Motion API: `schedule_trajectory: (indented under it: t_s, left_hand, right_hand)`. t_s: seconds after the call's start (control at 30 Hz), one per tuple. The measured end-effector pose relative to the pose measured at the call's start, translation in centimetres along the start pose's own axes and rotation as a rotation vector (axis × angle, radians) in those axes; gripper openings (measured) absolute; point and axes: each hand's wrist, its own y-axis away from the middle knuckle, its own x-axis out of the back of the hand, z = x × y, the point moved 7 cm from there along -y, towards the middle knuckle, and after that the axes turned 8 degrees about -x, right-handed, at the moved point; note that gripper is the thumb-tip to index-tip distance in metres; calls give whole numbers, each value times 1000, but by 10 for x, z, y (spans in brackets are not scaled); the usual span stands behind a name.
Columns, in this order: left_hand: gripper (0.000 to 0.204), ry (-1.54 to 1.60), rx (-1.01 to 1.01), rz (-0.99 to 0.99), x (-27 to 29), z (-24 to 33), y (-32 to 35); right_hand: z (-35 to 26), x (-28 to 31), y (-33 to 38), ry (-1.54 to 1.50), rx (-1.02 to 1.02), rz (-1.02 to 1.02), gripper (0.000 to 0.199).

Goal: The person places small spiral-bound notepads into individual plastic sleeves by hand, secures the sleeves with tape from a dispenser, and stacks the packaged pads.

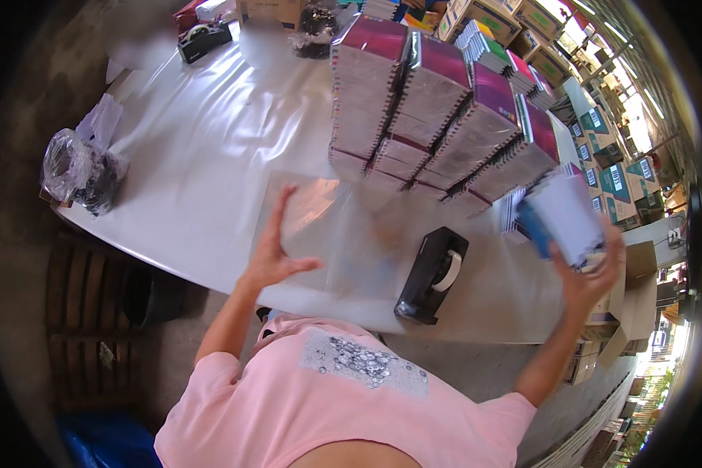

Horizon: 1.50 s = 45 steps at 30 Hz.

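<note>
A: In the head view, what writing shows?
B: Printed labels on the brown-and-green cardboard boxes [615, 183] at the right, and small lettering beside the grey bubble-like print [360, 362] on the pink cloth shirt [288, 413].
A: And the hands?
B: The right hand [589, 281] has its fingers closed around the end of a blue-and-white bundle of notebooks [565, 218], at the table's right side; it's blurred, so I can't count them. The left hand [274, 261] is empty, thumb and fingers spread wide over a flat, glossy clear plastic sheet [320, 238].
A: Materials nearby?
B: Tall blocks of purple-covered spiral-bound notebooks [444, 117] behind, and a black wedge-shaped tape dispenser [423, 285] with a pale roll, both on the smooth white-covered table [203, 140].
</note>
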Motion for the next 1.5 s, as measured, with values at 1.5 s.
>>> schedule_trajectory:
  t_s: [1.5]
  left_hand:
    - [76,-545,429,-15,-15,-126,53]
  right_hand:
    - [-60,-366,205,-1000,-1232,-1001,56]
